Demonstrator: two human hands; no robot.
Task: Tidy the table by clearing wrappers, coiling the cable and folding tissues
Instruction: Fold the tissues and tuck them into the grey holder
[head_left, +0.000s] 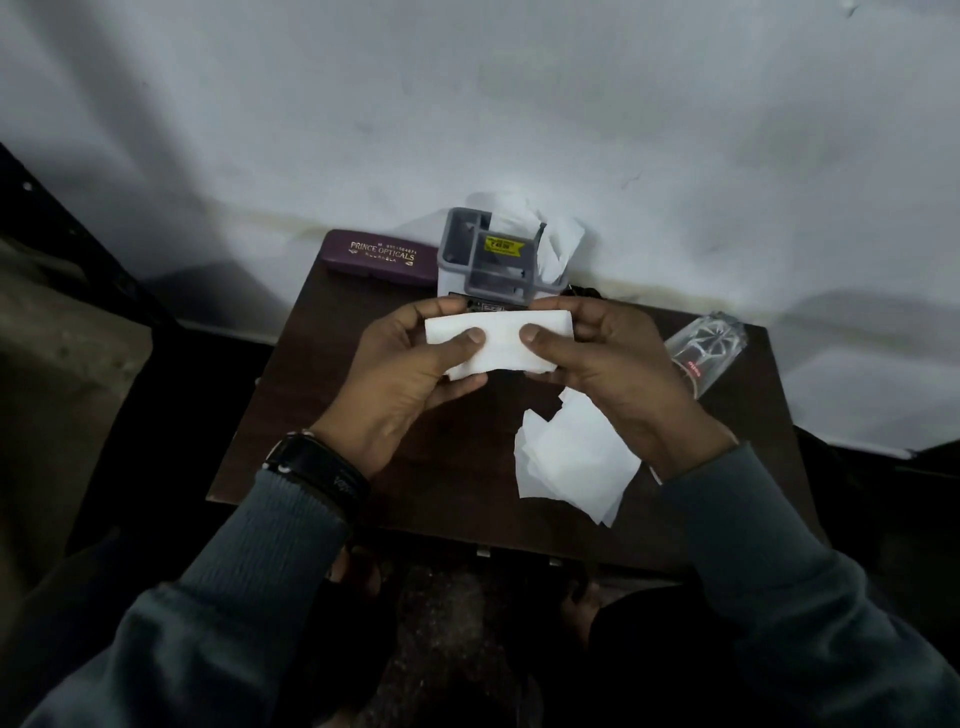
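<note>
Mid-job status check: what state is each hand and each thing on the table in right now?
Folded tissue, a strip held above the table.
Left hand, pinching its left end.
Right hand, pinching its right end.
Loose tissues, unfolded, piled on the table.
Glasses case, closed, lying flat.
Grey holder, upright, crumpled tissue at its back.
Plastic packet, lying at the table's right edge.

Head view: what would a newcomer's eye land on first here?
The folded white tissue, pinched between the left hand and right hand above the middle of the dark table. Next, a loose pile of tissues lies below the right hand, and a grey organiser with a yellow sticker stands at the far edge beside a maroon spectacle case.
</note>
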